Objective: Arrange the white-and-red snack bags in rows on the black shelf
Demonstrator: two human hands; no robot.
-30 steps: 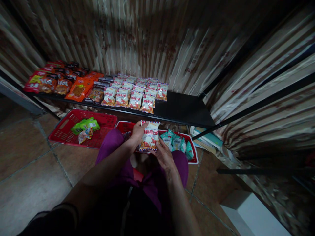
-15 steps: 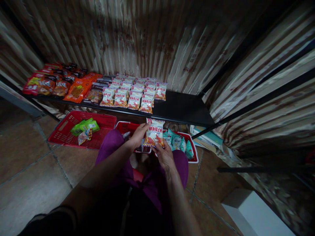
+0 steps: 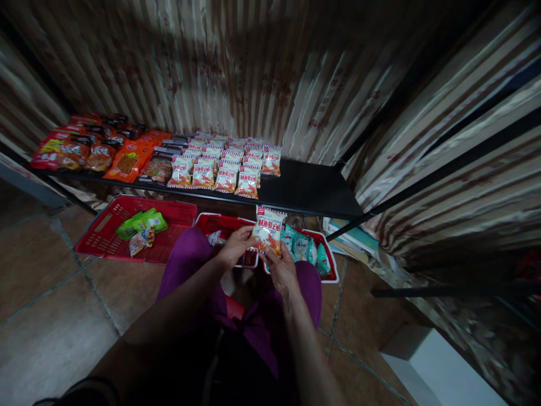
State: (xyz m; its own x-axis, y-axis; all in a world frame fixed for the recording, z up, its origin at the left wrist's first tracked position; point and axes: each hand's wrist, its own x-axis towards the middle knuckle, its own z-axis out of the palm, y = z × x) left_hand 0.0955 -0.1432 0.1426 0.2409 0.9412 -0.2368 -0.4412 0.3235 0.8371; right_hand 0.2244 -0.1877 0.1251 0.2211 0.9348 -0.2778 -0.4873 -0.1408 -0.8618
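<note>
Between my two hands is a white and orange snack packet [image 3: 269, 230], held upright above the baskets. My left hand [image 3: 237, 245] grips its lower left side, fingers closed on the edge. From below, my right hand [image 3: 279, 267] pinches the bottom edge. Just beyond it, rows of matching snack packets [image 3: 226, 176] stand on the black shelf [image 3: 304, 189]. Partly behind my left hand is a red basket [image 3: 222, 221] with a white rim and some packets in it. Teal packets [image 3: 305, 247] fill another red basket [image 3: 335, 270] to the right of my right hand.
A wider red basket [image 3: 99, 231] on the left holds green packets [image 3: 141, 223] and a colourful one. Orange and red snack bags [image 3: 127, 160] line the shelf's left part. A black shelf post [image 3: 350, 224] slants at the right, near a white box [image 3: 443, 366] on the tiled floor.
My left hand has slid lower along the packet's left side. The packet has tilted slightly. The whole view has shifted a little, with the shelf now slightly lower and further left.
</note>
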